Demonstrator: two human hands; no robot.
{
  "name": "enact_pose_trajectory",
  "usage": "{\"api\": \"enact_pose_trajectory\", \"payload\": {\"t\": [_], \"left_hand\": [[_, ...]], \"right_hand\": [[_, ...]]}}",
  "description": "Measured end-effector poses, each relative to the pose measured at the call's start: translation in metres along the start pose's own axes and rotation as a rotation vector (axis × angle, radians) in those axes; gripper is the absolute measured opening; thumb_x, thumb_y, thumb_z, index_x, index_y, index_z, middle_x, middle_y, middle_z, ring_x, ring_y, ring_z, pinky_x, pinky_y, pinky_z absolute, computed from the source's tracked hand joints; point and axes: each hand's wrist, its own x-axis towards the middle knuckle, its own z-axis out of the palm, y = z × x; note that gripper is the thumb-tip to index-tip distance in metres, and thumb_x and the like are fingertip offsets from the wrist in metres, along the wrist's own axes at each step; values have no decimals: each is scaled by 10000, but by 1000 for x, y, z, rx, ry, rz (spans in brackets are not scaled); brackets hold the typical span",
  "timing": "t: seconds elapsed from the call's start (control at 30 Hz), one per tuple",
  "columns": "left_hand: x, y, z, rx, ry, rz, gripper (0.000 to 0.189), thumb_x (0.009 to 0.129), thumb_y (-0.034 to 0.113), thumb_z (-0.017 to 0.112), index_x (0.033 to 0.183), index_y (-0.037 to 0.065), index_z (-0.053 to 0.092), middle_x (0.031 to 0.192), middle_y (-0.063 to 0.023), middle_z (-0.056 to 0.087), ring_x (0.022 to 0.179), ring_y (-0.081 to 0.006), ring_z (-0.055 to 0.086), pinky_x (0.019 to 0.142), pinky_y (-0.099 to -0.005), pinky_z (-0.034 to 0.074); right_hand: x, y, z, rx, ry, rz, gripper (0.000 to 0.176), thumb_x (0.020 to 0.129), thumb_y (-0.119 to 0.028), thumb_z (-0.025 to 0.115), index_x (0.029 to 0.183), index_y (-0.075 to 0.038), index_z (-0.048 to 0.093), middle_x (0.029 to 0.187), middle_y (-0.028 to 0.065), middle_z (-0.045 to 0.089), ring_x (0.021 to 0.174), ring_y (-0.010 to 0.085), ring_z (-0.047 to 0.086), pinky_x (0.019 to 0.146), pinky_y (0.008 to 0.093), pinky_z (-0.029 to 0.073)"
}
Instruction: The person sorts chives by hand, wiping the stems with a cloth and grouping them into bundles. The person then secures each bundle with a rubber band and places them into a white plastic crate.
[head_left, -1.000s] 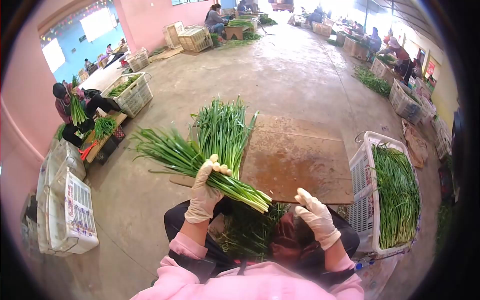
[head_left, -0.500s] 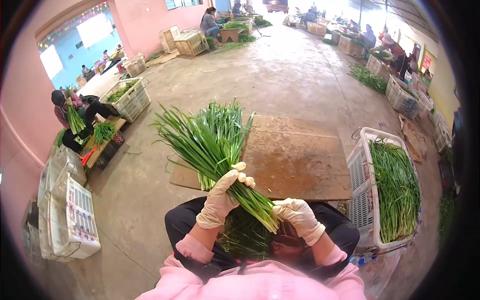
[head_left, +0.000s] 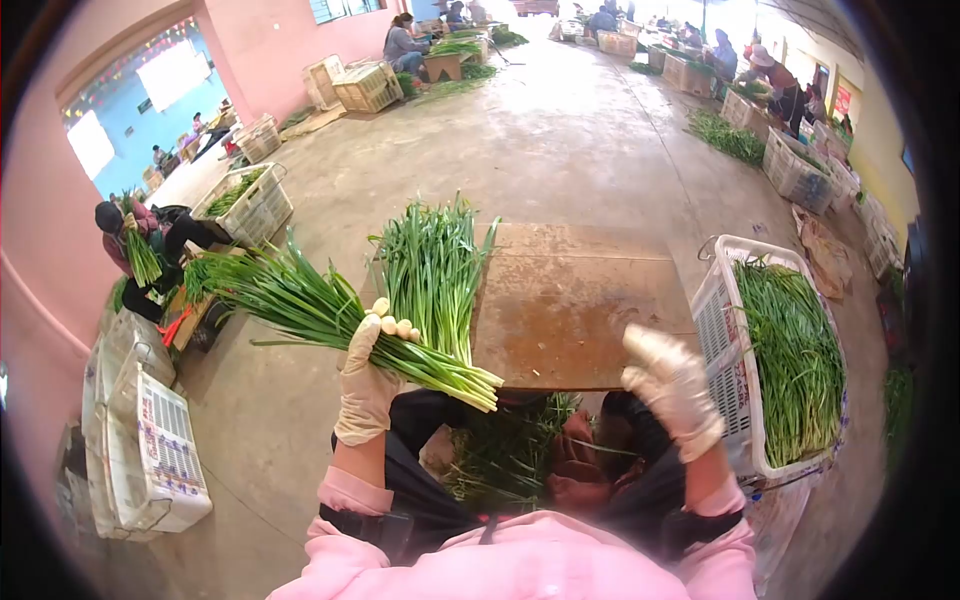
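My left hand (head_left: 366,375), in a pale rubber glove, is wrapped round a bunch of garlic chives (head_left: 300,305). The leaves point up and left, the pale stem ends down and right. Another pile of garlic chives (head_left: 428,275) lies on the left part of the low wooden table (head_left: 575,310), just behind the held bunch. My right hand (head_left: 675,385), gloved too, is raised beside the table's right front corner, apart from the bunch. It is smeared by motion, but the fingers look stretched out and I see nothing in them.
At my right stands a white plastic crate (head_left: 745,420) full of garlic chives. Empty-looking white crates (head_left: 165,450) stand at the left. Loose leaves (head_left: 505,450) lie between my legs under the table. Co-workers sit by crates at the left (head_left: 150,240) and far right (head_left: 775,85).
My left hand has carried the bunch left, turning it flatter. The right hand has let go of the stem ends and moved right and up. The pile on the table is now more exposed.
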Motion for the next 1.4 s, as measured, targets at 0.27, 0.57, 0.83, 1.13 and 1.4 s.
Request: {"api": "enact_pose_trajectory", "payload": {"t": [0.27, 0.57, 0.83, 1.13, 1.4], "left_hand": [[-7, -9, 5, 21, 54, -86, 347, 954, 148, 656, 1259, 25, 544, 889, -31, 640, 895, -206, 627, 898, -396, 544], [-11, -19, 23, 109, 73, -117, 310, 965, 168, 633, 1217, 13, 540, 845, -12, 592, 853, -188, 586, 879, -363, 504], [-16, -6, 35, -17, 5, -193, 206, 1012, 180, 574, 1151, 41, 636, 944, -27, 673, 823, -175, 635, 780, -314, 546], [-14, -16, 38, 99, 89, -114, 254, 936, 177, 674, 1152, 68, 595, 853, -10, 630, 852, -199, 614, 857, -382, 522], [-5, -21, 35, 101, 22, -155, 337, 963, 199, 650, 1251, 45, 567, 891, -4, 606, 865, -191, 608, 826, -374, 528]], "right_hand": [[67, -169, -141, -165, 371, -659, 569, 839, -56, 724, 1377, 5, 550, 1412, 143, 560, 1319, 223, 504, 1111, 341, 374], [55, -179, -155, -254, 398, -697, 570, 851, -63, 722, 1385, 11, 538, 1418, 145, 553, 1323, 226, 501, 1116, 344, 370], [43, -183, -165, -312, 374, -533, 573, 861, -68, 720, 1393, 16, 527, 1423, 147, 547, 1327, 229, 499, 1121, 347, 366], [38, -167, -160, -315, 392, -513, 575, 872, -75, 718, 1401, 22, 514, 1428, 149, 540, 1331, 233, 496, 1127, 350, 362], [39, -158, -151, -244, 425, -499, 578, 882, -81, 716, 1408, 27, 503, 1433, 151, 534, 1335, 236, 493, 1132, 353, 358]]}}
